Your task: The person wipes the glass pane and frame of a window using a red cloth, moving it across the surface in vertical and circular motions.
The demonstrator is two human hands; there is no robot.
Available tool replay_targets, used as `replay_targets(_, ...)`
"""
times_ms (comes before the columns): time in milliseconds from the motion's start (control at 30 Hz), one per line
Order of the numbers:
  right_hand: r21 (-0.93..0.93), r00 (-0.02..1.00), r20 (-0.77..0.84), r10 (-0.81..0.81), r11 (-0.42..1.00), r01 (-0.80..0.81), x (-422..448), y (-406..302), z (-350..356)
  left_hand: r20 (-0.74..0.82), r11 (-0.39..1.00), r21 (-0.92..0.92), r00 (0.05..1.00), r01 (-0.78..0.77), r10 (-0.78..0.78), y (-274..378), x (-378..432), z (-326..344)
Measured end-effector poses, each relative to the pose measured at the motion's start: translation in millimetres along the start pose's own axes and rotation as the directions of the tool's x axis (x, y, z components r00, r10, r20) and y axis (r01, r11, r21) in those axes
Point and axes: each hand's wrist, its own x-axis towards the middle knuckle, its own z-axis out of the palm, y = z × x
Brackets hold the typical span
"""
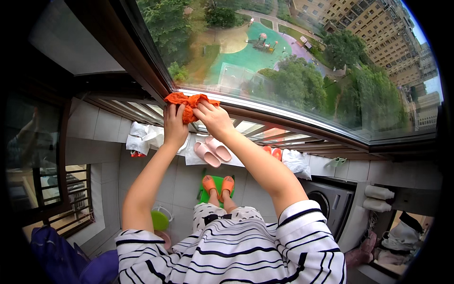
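Observation:
Both hands are on a crumpled orange cloth (191, 113) at the lower left corner of a window. My left hand (175, 122) grips the cloth's left part, fingers pointing up along it. From the right, my right hand (214, 119) presses and holds the cloth with its fingers bent over it. The cloth lies against the brown window frame (248, 113) and the silver lower rail (283, 115). Above them the glass pane (244, 67) shows trees, a playground and buildings outside. Parts of the cloth under the fingers are hidden.
I stand in orange slippers on a green stool (205, 196). Pink slippers (207, 152) sit on the ledge below, beside white wrappings (140, 136) and another white bundle (296, 161). A front-loading washing machine (331, 202) stands at right; a purple bag (56, 252) is at lower left.

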Motion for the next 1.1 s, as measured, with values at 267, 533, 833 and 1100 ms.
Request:
replay_targets(267, 0.013, 0.982, -0.097, 0.161, 0.987, -0.161, -53.8, 28.2, -38.8, 0.060, 0.989, 0.029, 0.988, -0.146, 0.144, 60.0, -7.2, 43.3)
replay_targets(533, -0.125, 0.937, -0.121, 0.329, 0.931, -0.343, -152.2, 72.3, -88.6, 0.086, 0.959, -0.039, 0.955, -0.282, 0.284, 165.6, -8.6, 92.1)
replay_targets(833, -0.220, 0.858, -0.168, 0.485, 0.830, -0.512, -216.7, 91.8, -117.6, 0.044, 0.884, -0.048, 0.884, -0.464, 0.466, 233.0, -10.0, 139.3)
replay_targets(1100, -0.186, 0.720, -0.267, 0.640, 0.699, -0.690, -177.7, 52.9, -79.1, 0.048, 0.669, -0.021, 0.668, -0.743, 0.743, 163.2, 23.3, 109.1)
